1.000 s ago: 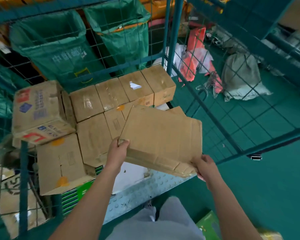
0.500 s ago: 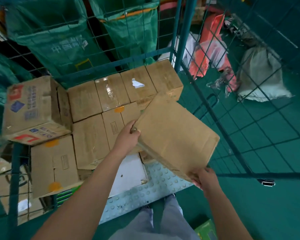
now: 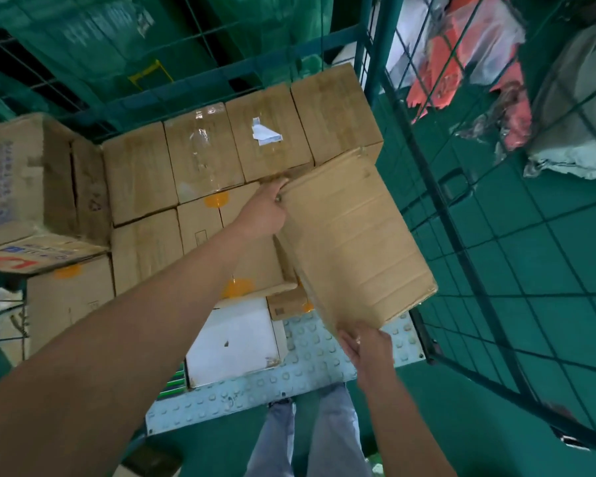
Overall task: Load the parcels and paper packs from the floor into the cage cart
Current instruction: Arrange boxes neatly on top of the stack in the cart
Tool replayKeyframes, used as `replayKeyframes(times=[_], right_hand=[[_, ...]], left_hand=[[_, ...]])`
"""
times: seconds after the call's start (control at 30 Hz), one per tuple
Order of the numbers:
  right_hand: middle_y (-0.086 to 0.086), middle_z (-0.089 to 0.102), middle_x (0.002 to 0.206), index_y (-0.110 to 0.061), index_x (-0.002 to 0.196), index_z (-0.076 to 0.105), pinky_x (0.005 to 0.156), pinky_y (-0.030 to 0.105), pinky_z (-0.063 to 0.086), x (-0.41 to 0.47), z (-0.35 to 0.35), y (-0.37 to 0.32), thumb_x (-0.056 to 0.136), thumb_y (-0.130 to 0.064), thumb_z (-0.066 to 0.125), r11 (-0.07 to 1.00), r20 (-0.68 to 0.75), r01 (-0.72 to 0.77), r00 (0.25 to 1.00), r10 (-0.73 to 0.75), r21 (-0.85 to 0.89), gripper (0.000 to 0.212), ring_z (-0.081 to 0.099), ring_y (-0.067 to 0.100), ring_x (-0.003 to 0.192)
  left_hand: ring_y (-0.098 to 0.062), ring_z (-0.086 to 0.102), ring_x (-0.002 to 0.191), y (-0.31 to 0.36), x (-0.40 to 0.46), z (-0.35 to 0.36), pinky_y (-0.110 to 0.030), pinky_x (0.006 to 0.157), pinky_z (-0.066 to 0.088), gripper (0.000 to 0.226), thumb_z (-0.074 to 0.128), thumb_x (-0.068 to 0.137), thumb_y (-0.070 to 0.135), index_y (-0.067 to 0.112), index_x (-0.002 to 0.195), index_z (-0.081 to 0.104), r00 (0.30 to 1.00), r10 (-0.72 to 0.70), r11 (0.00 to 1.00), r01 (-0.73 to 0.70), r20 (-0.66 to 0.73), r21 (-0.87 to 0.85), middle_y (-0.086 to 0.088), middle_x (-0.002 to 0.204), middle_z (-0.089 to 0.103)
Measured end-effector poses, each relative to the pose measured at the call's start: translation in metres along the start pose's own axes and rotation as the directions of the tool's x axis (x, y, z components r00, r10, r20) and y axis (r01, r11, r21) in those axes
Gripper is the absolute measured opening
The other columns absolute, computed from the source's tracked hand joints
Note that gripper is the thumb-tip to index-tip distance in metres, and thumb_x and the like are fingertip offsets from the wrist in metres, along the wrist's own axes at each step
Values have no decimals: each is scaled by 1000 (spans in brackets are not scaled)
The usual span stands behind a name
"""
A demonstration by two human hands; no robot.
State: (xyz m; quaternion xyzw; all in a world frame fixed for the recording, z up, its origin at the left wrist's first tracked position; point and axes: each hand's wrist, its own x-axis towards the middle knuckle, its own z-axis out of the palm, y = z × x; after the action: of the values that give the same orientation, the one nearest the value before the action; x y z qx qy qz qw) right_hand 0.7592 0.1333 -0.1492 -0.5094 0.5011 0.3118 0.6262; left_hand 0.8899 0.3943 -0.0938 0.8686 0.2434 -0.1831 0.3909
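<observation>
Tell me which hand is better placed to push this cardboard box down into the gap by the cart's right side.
Right hand: it grips the cardboard box at its near raised end. The left hand holds the far corner, against the stacked boxes.

Floor (image 3: 547, 242): green painted surface marked with a dark grid of lines, running from 3 o'clock down to 5 o'clock. Green woven sacks (image 3: 83, 39) hang at 11 to 12 o'clock, one bearing faint pale lettering. At 1 o'clock, a heap of red and white plastic mailers (image 3: 461, 53) lies on the floor. At 2 o'clock, a grey-white sack (image 3: 572, 125) lies slumped just beside that heap. Lighting is dim and even, with a green cast.
</observation>
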Motion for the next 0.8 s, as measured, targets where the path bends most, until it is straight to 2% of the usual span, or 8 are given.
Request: replayKeyframes(times=[0.07, 0.13, 0.2, 0.33, 0.4, 0.53, 0.63, 0.8], right_hand=[[13, 74, 88, 0, 111, 58, 98, 42, 58, 15, 18, 6, 93, -4, 58, 998, 51, -50, 997, 51, -32, 18, 73, 31, 98], [9, 69, 112, -6, 122, 59, 93, 38, 58, 27, 31, 10, 95, -14, 65, 978, 155, -104, 979, 133, -183, 29, 70, 31, 107], [5, 60, 129, -16, 131, 53, 91, 34, 56, 41, 38, 8, 101, -25, 63, 947, 232, -131, 951, 203, -294, 33, 66, 28, 114], [8, 58, 132, -15, 131, 55, 106, 40, 51, 72, 45, -9, 104, -28, 59, 954, 199, -147, 959, 202, -262, 30, 63, 29, 120], [7, 61, 127, -20, 127, 56, 106, 43, 51, 88, 44, -18, 102, -29, 62, 964, 100, -100, 987, 127, -245, 28, 65, 28, 114], [7, 60, 119, -36, 154, 26, 99, 52, 54, 117, 37, -40, 96, -24, 66, 970, -166, 141, 970, -175, -197, 71, 68, 32, 104], [5, 62, 119, -50, 151, 22, 87, 48, 57, 131, 41, -47, 94, -30, 63, 931, -148, 158, 965, -216, -329, 73, 67, 30, 95], [-6, 56, 117, -46, 160, 8, 91, 48, 52, 140, 68, -53, 90, -40, 61, 736, 4, 235, 954, -301, -635, 88, 58, 30, 100]], left_hand=[[-28, 27, 152, -15, 15, 8, -38, 126, 24, 68, 54, 99, 9, 29, 160, 33, 1000, 17, 997, -16, -3, 71, -6, 165, 26], [-26, 8, 158, -34, 16, 24, -35, 126, 9, 69, 56, 102, 18, 30, 163, 23, 999, -3, 984, -4, 42, 176, -4, 171, 13], [-28, 0, 158, -56, 14, 46, -38, 126, 7, 71, 55, 104, 28, 32, 164, 18, 993, -28, 968, -2, 115, 252, -2, 172, 4], [-30, -3, 157, -83, 6, 87, -46, 126, 14, 70, 53, 103, 30, 29, 164, 18, 981, -67, 933, -4, 183, 361, -1, 172, 0], [-30, -3, 157, -88, 5, 102, -48, 126, 18, 70, 53, 102, 29, 27, 163, 18, 978, -67, 916, -18, 197, 401, -1, 172, 0], [-26, -8, 158, -92, 8, 123, -47, 127, 14, 71, 50, 103, 31, 30, 164, 13, 976, -39, 890, -63, 214, 451, 2, 172, -6], [-24, -10, 158, -90, 12, 134, -44, 127, 8, 71, 47, 104, 31, 31, 164, 8, 970, -6, 863, -118, 244, 491, 3, 172, -9], [-27, -8, 158, -104, 17, 146, -44, 128, 1, 73, 46, 104, 44, 32, 164, 6, 962, 34, 815, -184, 271, 549, 0, 172, -6]])
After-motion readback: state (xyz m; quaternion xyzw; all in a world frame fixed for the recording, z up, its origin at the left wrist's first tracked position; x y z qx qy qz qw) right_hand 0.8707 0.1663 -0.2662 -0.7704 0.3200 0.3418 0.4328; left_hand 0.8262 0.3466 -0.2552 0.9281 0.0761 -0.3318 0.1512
